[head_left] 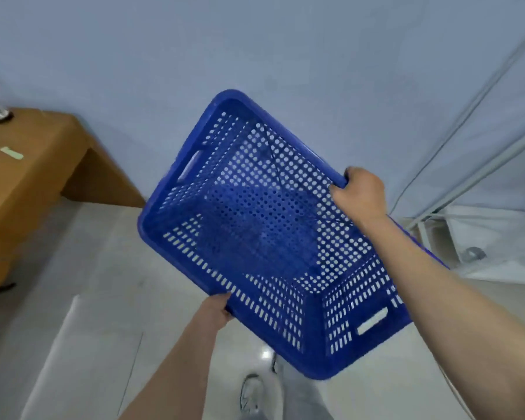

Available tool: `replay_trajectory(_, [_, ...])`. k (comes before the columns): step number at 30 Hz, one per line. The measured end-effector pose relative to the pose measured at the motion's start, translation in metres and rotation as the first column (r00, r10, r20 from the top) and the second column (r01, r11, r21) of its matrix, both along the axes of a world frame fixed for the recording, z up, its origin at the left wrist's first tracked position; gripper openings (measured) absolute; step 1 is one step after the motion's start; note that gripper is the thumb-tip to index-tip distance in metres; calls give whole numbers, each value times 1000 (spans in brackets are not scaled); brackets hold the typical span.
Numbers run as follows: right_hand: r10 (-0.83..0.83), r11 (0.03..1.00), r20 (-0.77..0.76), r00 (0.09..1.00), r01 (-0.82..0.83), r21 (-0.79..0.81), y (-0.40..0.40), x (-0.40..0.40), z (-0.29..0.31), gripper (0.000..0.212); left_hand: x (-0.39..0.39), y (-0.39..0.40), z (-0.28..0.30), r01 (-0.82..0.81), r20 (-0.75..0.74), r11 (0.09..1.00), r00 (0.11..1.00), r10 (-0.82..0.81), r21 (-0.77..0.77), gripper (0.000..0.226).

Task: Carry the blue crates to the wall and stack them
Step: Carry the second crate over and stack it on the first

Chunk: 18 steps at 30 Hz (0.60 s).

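A pale blue wall (pixel 255 40) meets a light tiled floor (pixel 73 298). A wooden table (pixel 37 165) stands at left; perhaps a white shelf (pixel 482 237) at right.

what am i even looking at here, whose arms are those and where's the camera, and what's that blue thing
There is no machine here. The one picture comes from a wide-angle camera worn on a person's head, looking forward and down, so the two bare arms are the wearer's own.

Both hands hold an empty blue perforated crate, tilted in the air so you look into it. The right hand grips the rim of one long side; the left hand holds the opposite rim from below. A slot handle shows in each short end.

Behind the crate is a pale wall. On the left stands a wooden table with a small pale strip on it and something glassy at its far corner, too cut off to name. Below is a light tiled floor, with the person's shoe.
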State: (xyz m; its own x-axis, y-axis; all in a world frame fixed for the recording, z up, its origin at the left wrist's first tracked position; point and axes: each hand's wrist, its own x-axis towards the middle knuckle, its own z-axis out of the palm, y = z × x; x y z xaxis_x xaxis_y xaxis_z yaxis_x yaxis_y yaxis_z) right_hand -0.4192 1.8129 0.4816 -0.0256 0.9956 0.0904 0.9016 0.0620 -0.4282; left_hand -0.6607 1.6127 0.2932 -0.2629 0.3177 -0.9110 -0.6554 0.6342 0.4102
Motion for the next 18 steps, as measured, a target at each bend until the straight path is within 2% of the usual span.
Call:
replay_trajectory(5, [273,962,142,952,-265,-70,120,-68,-49,21,14,60,-45,-180,107,978,976,191,-104,48])
replay_trajectory(7, [355,935,208,911,-344,-90,168,-102,-77,15,17,88,-66,-258,155,958,948,276,-126,49])
replay_trajectory(11, [412,911,281,867,-383,-154,236,-161,-138,17,24,140,-99,-336,211,927,906,367,-168,46])
replay_trajectory(13, [399,916,295,868,-360,-179,263,-183,-168,12,23,161,-117,-361,200,913,896,396,-192,38])
replay_trajectory(18, [399,916,403,824,-336,-219,309,-210,-245,13,18,206,-158,-390,301,892,843,446,-229,31])
